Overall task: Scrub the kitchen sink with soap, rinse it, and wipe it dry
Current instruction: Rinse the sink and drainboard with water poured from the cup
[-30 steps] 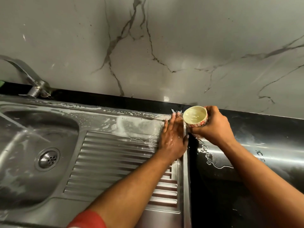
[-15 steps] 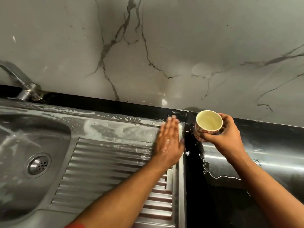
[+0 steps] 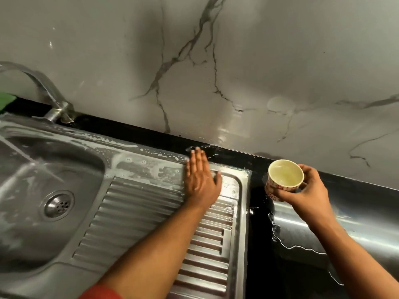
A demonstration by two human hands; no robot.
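A steel sink (image 3: 64, 275) with a round drain (image 3: 57, 206) fills the left side, and its ribbed drainboard (image 3: 133, 214) runs to the right. Soap foam (image 3: 149, 167) streaks the flat strip behind the ribs. My left hand (image 3: 199, 180) lies flat on that strip with straight fingers pointing at the wall. My right hand (image 3: 306, 190) grips a small cream cup (image 3: 284, 180) with a red pattern, held upright over the black counter, right of the sink rim. Water runs from the tap (image 3: 43, 89) into the basin.
A wet black counter (image 3: 356, 223) with a water trail lies right of the sink. A grey marble wall (image 3: 237, 72) rises directly behind. Something green (image 3: 6, 101) shows at the far left edge behind the tap.
My left hand has slid left along the back strip of the drainboard. My right hand has carried the cup rightwards, away from the sink rim.
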